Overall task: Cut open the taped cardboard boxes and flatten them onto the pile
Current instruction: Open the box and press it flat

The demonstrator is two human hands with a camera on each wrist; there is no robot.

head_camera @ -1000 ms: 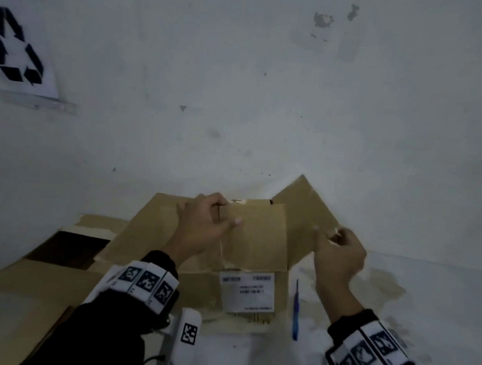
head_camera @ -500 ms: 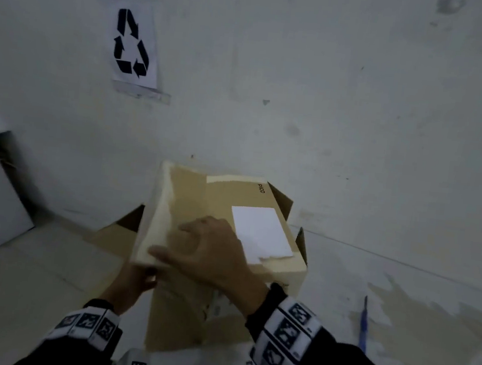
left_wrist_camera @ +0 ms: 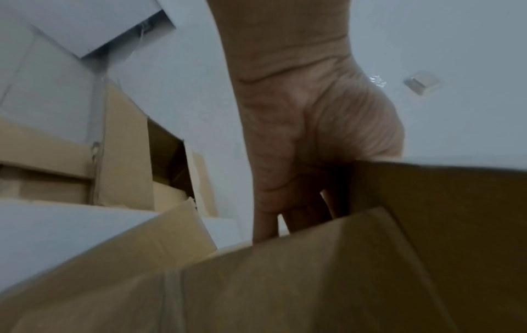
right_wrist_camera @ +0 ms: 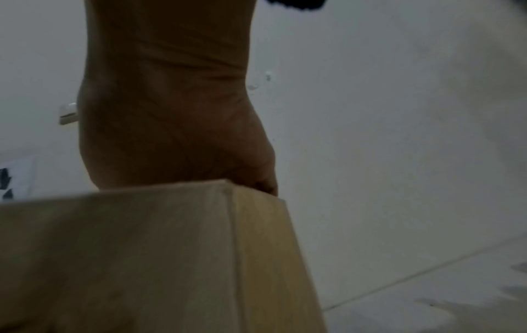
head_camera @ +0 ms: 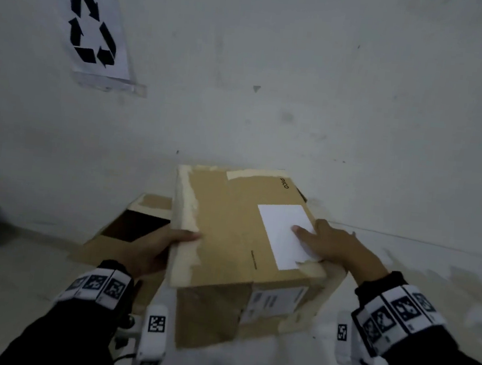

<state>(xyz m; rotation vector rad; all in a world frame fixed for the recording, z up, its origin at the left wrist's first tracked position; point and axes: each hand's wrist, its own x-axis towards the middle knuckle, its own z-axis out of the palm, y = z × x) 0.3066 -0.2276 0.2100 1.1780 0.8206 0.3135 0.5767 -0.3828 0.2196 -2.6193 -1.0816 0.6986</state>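
On the floor beneath a recycling sign [head_camera: 94,25], a cardboard box [head_camera: 228,234] not yet flattened, gripped at its left edge by the left hand [head_camera: 155,250], right hand [head_camera: 334,245] pressing flat on top, beside the flattened pile [head_camera: 127,230].

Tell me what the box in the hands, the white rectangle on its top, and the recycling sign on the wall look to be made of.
Box: brown cardboard, matte; creased folds and pale strips along the edges where tape seems torn off.
White rectangle: probably a paper label, flat and blank, its lower corner torn.
Recycling sign: likely printed paper, apparently in a clear plastic holder, whose lower edge glints.
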